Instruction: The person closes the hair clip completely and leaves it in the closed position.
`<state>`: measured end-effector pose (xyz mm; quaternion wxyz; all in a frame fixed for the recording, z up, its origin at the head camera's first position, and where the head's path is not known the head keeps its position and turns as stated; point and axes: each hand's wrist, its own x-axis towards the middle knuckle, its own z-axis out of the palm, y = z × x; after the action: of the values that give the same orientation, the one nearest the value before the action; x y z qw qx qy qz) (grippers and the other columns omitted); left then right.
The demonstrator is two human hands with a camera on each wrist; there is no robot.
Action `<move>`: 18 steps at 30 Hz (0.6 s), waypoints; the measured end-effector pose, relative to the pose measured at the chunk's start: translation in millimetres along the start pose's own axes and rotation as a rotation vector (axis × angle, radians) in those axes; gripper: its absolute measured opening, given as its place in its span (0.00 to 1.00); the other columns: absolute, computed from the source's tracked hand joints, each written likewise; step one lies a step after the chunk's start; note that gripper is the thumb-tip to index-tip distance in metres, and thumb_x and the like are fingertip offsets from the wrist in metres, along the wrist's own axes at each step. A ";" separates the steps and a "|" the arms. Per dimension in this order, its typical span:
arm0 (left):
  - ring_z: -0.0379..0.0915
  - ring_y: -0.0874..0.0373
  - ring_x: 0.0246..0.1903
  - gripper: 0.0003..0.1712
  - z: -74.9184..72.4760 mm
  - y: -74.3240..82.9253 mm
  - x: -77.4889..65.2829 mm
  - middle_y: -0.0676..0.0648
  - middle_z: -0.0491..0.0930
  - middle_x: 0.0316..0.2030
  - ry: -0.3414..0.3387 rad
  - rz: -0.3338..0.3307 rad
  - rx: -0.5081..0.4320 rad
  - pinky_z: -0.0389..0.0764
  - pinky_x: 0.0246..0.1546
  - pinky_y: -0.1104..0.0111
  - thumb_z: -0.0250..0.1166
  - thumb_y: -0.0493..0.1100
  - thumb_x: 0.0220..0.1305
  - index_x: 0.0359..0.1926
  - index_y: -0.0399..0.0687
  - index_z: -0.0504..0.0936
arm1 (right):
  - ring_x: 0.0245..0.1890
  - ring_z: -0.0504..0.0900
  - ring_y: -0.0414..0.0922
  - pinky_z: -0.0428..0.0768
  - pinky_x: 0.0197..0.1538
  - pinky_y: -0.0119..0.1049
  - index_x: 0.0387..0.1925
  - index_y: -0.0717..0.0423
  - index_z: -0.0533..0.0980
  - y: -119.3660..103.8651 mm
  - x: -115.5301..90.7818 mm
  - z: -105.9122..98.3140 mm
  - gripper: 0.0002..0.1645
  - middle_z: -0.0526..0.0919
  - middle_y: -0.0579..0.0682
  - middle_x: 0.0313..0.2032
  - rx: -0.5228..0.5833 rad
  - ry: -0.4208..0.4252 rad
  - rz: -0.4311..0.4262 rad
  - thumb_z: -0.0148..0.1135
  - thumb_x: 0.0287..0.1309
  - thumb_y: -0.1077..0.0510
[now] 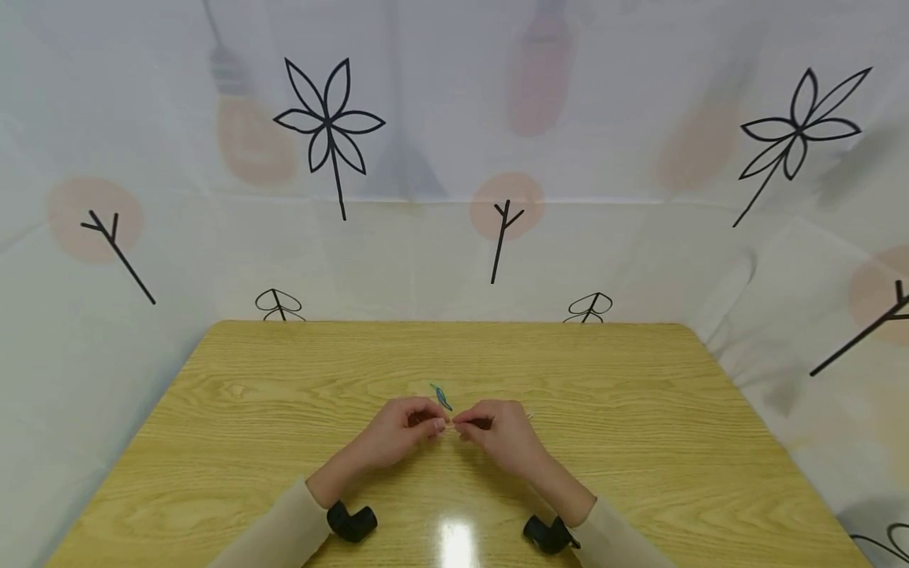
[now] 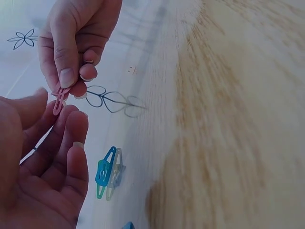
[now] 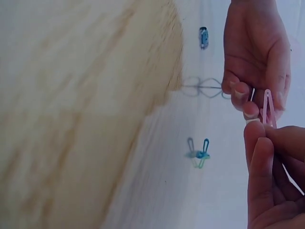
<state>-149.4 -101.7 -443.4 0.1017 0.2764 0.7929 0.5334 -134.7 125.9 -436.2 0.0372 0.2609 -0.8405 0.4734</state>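
A pink snap hair clip is between the fingertips of both hands, close over the table. My right hand pinches one end of it between thumb and fingers. At the clip's other end, the thumb and index finger of my left hand close about it, the remaining fingers loosely curled. Just beyond the hands lies a small cluster of hair clips; in the left wrist view a blue clip overlaps a green one, with a clear clip beside them.
Another blue clip lies apart from the cluster in the right wrist view. A small pale piece shows beside the right hand. The wooden table backs onto a white cloth with plant drawings, which also hangs at both sides.
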 end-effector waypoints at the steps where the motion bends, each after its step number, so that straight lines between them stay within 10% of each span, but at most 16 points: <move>1: 0.78 0.54 0.35 0.07 0.3 0.0 -0.1 0.53 0.82 0.37 0.002 -0.001 0.014 0.79 0.36 0.66 0.63 0.44 0.71 0.45 0.51 0.85 | 0.27 0.84 0.37 0.81 0.31 0.32 0.35 0.54 0.87 -1.0 -0.2 -0.2 0.05 0.86 0.45 0.28 0.009 -0.001 0.013 0.69 0.60 0.65; 18: 0.75 0.60 0.35 0.04 -0.8 -1.4 -0.2 0.56 0.83 0.37 0.001 -0.014 0.060 0.77 0.37 0.68 0.65 0.43 0.70 0.41 0.52 0.86 | 0.28 0.85 0.46 0.82 0.31 0.35 0.34 0.57 0.86 -1.6 -1.4 -0.5 0.03 0.86 0.52 0.29 0.119 -0.034 0.153 0.68 0.61 0.63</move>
<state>-150.0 -102.8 -444.4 0.0968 0.2734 0.8105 0.5089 -132.8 126.2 -435.1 -0.0290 0.2055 -0.8289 0.5195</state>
